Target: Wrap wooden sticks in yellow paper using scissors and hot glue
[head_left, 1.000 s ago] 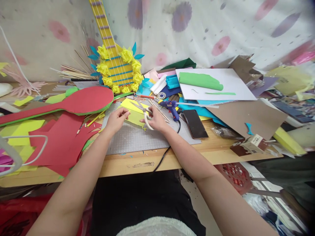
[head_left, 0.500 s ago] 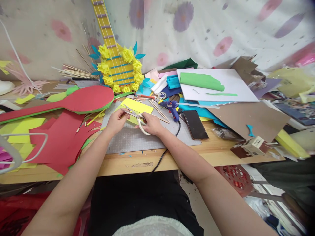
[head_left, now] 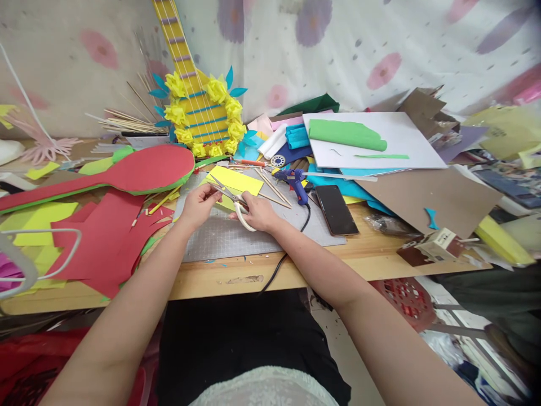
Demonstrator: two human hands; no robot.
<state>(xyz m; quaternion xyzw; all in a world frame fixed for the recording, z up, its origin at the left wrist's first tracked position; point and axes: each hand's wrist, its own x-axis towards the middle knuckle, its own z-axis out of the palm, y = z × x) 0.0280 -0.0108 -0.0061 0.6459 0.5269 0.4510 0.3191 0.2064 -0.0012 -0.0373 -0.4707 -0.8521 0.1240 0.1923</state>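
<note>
White-handled scissors [head_left: 240, 213]: near the middle of the frame, gripped in the right hand [head_left: 257, 213], blades pointing to the upper left and looking parted.
Right grip: fingers closed around the scissors' handles, the back of the hand turned up.
Left hand [head_left: 199, 206]: just left of the blades, fingers bent and tips brought near them; whether it pinches anything is too small to tell.
Yellow paper [head_left: 242, 179]: flat, just above and behind the scissors, partly covered by them.
Mat [head_left: 240, 247]: grey, gridded, under both hands, bearing the paper.
Sticks [head_left: 275, 189]: thin, beside the paper's right edge.
Glue gun [head_left: 299, 185]: blue, right of the sticks, a pale glue stick jutting rightward, its black cord [head_left: 275, 276] running down over the table edge.
Phone [head_left: 337, 210]: dark screen up, right of the gun, partly on the mat.
Red paddle shape [head_left: 152, 168]: left of centre, green along its rim, above cut red paper [head_left: 105, 242].
Paper guitar [head_left: 207, 121]: yellow, upright at upper centre-left, ringed with yellow flowers.
Green roll [head_left: 346, 135]: upper right, on a white board [head_left: 416, 148].
Table [head_left: 190, 286]: pale wood, spanning the frame's middle.
</note>
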